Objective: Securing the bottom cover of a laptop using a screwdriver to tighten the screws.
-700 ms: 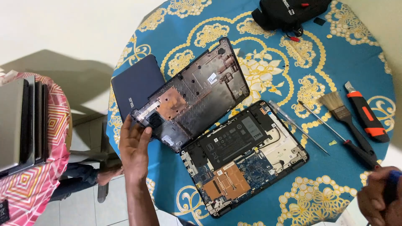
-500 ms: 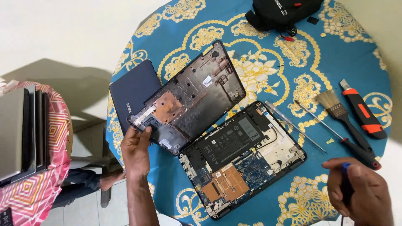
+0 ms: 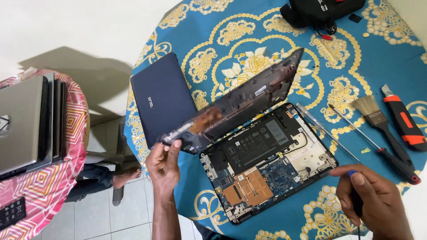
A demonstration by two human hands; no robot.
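Tabletop: round, under a blue cloth with gold flower patterns; it carries everything below except the stack.
Stack: several closed grey laptops piled on a pink patterned cloth, at far left, well apart from the work.
Laptop: opened base lying flat near the tabletop's front edge, its black battery and blue board exposed; its long axis runs from lower left to upper right.
Cover: the dark bottom panel, lifted and tilted up on its long edge, just behind the laptop and parallel to it; its lower left end is in the left hand, its far end points up right.
Blue laptop: closed, lying flat behind the cover's left end, partly hidden by it.
Bag: black, at the far edge of the tabletop.
Left hand: fingers closed on the cover's near left corner, thumb on top; it is the nearer hand to the cover.
Right hand: fingers curled around a thin blue-tipped tool, probably a screwdriver, though most of it is hidden; it sits right of the laptop, well apart from the cover.
Brush: lies right of the laptop.
Knife: orange and black utility knife, just right of the brush.
Screwdriver: long, with a black and red handle, lying between laptop and brush.
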